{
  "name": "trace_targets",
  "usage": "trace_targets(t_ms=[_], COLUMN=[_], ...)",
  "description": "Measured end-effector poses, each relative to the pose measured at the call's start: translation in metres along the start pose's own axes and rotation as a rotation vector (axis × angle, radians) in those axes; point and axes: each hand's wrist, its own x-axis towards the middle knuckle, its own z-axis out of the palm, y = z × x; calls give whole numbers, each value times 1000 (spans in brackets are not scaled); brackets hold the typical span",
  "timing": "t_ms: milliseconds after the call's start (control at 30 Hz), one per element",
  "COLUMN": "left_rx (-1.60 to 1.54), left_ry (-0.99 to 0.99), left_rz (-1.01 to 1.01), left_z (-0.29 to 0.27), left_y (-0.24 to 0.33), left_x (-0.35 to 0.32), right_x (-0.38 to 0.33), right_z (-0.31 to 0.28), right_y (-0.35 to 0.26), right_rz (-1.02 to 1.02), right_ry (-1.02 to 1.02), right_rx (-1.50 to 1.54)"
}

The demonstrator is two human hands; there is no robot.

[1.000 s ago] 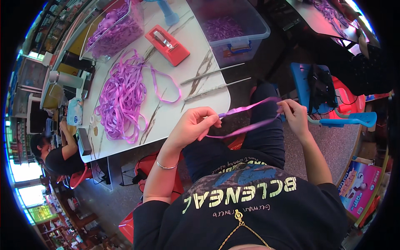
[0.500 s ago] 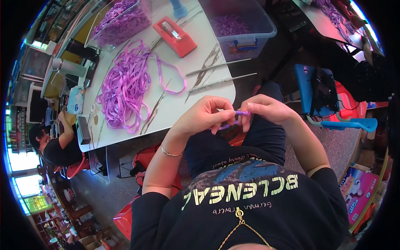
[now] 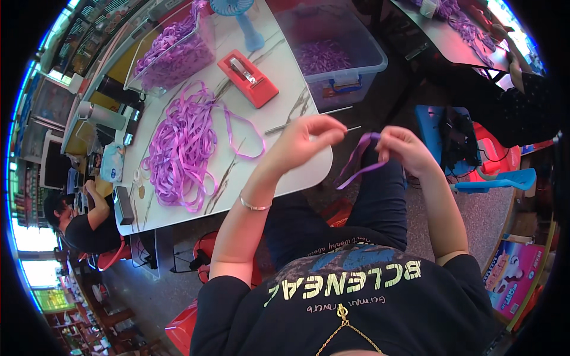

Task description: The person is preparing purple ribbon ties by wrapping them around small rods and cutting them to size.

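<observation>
My right hand pinches a purple ribbon, a short loop with its ends hanging down over my legs. My left hand is raised over the table's corner, apart from the ribbon. Its thumb and fingertips come together, and whatever is between them is too small to make out. Behind that hand two thin metal rods jut past the table edge, partly hidden by it. To the left a large tangled heap of purple ribbon lies on the table, one loop trailing toward my left hand.
On the white marbled table stand a red tape dispenser, a blue fan and a clear bin of ribbon. A plastic tub sits beyond the edge. A blue chair is at right; another person sits at left.
My hands have separated: the left moved up and left off the ribbon, the right moved right with it. The view has shifted, bringing more of the fan into sight.
</observation>
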Motion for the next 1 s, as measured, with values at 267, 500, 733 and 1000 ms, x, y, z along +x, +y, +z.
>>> trace_targets(t_ms=[267, 500, 733, 1000], left_rx=[281, 504, 711, 787], left_ry=[504, 598, 542, 536], left_rz=[59, 235, 273, 277], left_z=[-20, -12, -14, -14], left_y=[-45, -53, -55, -58], left_x=[49, 50, 44, 48], right_x=[65, 84, 83, 83], right_z=[4, 18, 43, 53], right_y=[30, 63, 70, 74], right_rz=[-218, -296, -340, -323], right_ry=[331, 266, 301, 303], right_rx=[22, -13, 1, 36])
